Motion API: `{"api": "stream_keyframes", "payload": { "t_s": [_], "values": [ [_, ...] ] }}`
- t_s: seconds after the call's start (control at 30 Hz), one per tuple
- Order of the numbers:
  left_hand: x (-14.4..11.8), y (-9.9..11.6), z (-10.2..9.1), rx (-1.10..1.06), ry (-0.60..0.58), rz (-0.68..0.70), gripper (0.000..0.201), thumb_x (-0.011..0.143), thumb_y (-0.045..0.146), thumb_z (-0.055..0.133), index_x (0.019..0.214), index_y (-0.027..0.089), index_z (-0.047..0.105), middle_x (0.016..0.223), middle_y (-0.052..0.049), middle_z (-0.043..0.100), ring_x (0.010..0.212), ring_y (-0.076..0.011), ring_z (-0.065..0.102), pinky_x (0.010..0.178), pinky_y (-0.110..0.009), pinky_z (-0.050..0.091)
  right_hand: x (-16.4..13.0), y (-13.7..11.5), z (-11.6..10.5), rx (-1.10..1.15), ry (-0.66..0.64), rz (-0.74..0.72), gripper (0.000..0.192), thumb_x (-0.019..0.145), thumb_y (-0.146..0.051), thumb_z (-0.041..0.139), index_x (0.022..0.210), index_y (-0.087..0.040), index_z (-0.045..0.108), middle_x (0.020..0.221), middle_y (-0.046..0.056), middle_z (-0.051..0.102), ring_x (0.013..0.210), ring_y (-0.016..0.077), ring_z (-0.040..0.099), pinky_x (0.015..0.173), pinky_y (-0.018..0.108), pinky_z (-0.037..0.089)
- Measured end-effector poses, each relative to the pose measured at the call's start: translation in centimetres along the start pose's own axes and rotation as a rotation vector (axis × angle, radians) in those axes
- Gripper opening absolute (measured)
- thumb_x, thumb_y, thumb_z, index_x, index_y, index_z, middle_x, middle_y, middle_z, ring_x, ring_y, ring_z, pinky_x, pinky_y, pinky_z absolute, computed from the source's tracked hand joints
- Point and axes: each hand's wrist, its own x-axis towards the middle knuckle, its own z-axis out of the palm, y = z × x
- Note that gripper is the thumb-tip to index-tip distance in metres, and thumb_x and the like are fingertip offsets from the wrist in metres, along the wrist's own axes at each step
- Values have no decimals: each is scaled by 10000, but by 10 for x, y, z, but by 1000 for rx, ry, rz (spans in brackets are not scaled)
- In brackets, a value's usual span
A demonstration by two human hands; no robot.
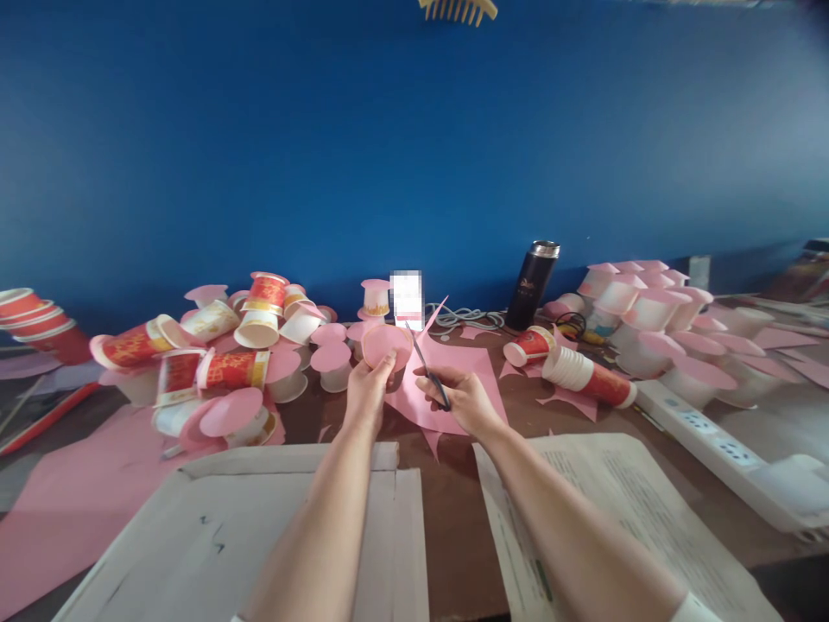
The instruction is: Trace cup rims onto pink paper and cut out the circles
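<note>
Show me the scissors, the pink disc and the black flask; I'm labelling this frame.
scissors (428, 370): head view, on the blades.
pink disc (384, 344): head view, on its flat face.
black flask (532, 288): head view, on the middle of its body.

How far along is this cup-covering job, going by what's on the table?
Done: many cups already wear pink paper tops, in a pile at left and a bigger group at right. In hand: the left hand holds a cup with a pink disc over its mouth, while the right hand works scissors beside it. Left: bare red cups, such as the stack and one at far left, plus uncut pink paper.
</note>
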Motion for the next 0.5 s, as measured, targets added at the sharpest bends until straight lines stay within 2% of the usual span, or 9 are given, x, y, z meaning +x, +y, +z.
{"api": "stream_keyframes", "payload": {
  "t_s": [0.5],
  "values": [
    [3,2,-3,-13,28,0,405,634,504,729,621,141,551,503,33,481,485,-77,403,491,-212,315,5,9,-3,-43,4,3,454,608,-442,777,962,-160,736,652,-5,591,556,96,495,518,240,431]
  ]
}}
